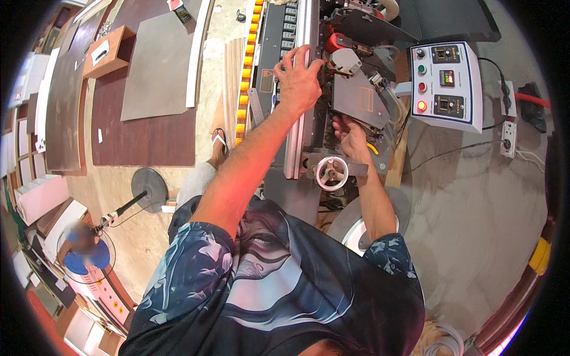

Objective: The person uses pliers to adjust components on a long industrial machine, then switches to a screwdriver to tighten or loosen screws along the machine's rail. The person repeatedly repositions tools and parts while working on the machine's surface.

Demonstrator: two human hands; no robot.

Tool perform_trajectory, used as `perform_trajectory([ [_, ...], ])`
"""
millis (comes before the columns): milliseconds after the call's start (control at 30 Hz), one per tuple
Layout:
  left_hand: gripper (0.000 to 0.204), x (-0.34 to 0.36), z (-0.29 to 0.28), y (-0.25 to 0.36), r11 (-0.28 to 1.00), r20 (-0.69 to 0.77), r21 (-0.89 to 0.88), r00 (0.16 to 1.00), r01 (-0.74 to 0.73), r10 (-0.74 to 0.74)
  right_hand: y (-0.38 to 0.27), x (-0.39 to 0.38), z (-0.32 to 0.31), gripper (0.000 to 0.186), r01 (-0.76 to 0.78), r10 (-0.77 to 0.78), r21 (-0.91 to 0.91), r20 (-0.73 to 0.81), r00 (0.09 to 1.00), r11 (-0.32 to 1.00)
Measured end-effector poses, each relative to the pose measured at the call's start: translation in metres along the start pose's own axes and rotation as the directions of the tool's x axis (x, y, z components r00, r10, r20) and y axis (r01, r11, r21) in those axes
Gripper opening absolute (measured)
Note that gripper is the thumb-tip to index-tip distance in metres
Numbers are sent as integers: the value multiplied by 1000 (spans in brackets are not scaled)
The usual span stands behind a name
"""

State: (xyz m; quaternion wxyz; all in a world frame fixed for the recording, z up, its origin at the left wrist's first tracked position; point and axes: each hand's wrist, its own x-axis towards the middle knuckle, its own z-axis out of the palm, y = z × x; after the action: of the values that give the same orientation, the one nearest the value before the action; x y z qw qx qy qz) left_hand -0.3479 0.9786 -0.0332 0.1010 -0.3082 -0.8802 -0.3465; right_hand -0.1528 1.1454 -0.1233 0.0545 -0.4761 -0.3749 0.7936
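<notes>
Head view: rail (293, 145) looks stiff — I'd grip its edges — left hand (298, 85) spread atop, right hand (352, 140) half-curled, hold unclear.

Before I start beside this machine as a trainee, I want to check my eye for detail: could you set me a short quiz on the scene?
1. True or false: the left hand is gripping the silver handwheel.
2. Which round control in the column on the white control box glows? A, the top; B, the bottom.
3. Fill in: the floor fan stands on the person's ____ side.

Key:
1. False; it is at the long metal rail, and the right hand is nearer the wheel.
2. B, the bottom button.
3. Left.
</notes>
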Motion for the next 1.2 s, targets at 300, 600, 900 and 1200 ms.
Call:
perform_trajectory([
  [300, 49, 0, -2, 2, 999, 7, -29, 1000, 19, -19, 1, 13, 1, 30, 96, -89, 182, -50, 995, 979],
  [600, 48, 0, -1, 0, 999, 6, -29, 1000, 18, -18, 1, 10, 3, 32, 84, -74, 205, -59, 996, 975],
  [900, 47, 0, -1, 1, 999, 7, -38, 1000, 14, -14, -1, 10, 2, 35, 74, -69, 256, -28, 997, 964],
  [1200, 48, 0, -2, -1, 999, 6, -38, 1000, 22, -22, -8, -5, 10, 28, -2, 10, 170, -49, 999, 985],
])
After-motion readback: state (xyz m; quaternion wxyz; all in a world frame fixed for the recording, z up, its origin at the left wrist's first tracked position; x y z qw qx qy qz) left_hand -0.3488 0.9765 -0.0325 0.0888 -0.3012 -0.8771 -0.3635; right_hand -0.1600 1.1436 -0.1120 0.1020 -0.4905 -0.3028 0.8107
